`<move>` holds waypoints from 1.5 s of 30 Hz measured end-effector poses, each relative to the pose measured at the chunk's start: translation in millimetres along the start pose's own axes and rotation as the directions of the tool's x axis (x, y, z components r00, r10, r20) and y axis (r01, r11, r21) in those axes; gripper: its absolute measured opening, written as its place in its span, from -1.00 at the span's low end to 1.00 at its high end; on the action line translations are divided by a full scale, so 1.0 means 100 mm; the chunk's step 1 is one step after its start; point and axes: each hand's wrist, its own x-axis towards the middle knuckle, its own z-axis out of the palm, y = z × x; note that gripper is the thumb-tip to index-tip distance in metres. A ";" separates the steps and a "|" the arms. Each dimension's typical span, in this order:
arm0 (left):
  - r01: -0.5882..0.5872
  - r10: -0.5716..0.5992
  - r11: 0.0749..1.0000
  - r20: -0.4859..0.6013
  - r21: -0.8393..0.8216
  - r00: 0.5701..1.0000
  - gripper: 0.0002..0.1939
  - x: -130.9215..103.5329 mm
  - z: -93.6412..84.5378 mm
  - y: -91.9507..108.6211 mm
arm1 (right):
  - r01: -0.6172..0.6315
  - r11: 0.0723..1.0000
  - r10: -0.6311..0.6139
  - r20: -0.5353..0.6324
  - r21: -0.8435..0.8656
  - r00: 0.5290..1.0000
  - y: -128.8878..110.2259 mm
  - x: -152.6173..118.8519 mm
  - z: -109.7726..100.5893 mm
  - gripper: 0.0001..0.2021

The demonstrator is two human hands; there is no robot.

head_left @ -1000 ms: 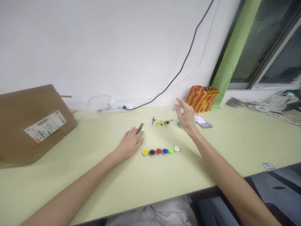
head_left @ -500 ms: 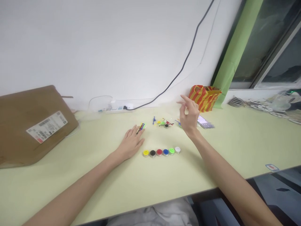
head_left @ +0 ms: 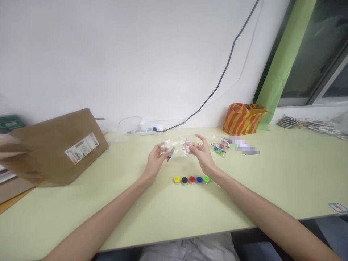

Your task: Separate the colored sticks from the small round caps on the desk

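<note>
Glistening and crumpled, a thin clear bag [head_left: 178, 145] spans the hands just beyond the jars; slim coloured pieces [head_left: 170, 154] show at its left end. Left hand [head_left: 156, 157] is clamped on that end, thumb against fingers. Right hand [head_left: 203, 156] is at the other end, index finger raised; its grip cannot be determined. Jars [head_left: 192, 180]: squat, round, clear-walled, with smooth lids in yellow, black, red, blue and green. Beyond them to the right lie thin, bright parts [head_left: 218, 149]; farther that way, a striped tote [head_left: 244, 119]. Well left of them: a flat-sided brown carton [head_left: 59, 152]. Changed since half a second ago: left hand no longer lies flat on the pale, smooth table [head_left: 136, 224]; right hand has moved inward; right wrist now mostly covers the white lid.
</note>
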 end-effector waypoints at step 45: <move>-0.034 0.031 0.999 0.430 -0.001 0.902 -0.42 0.11 -0.26 0.09 | -0.035 0.956 0.090 0.176 -0.292 0.980 0.23 0.06 0.00 -0.58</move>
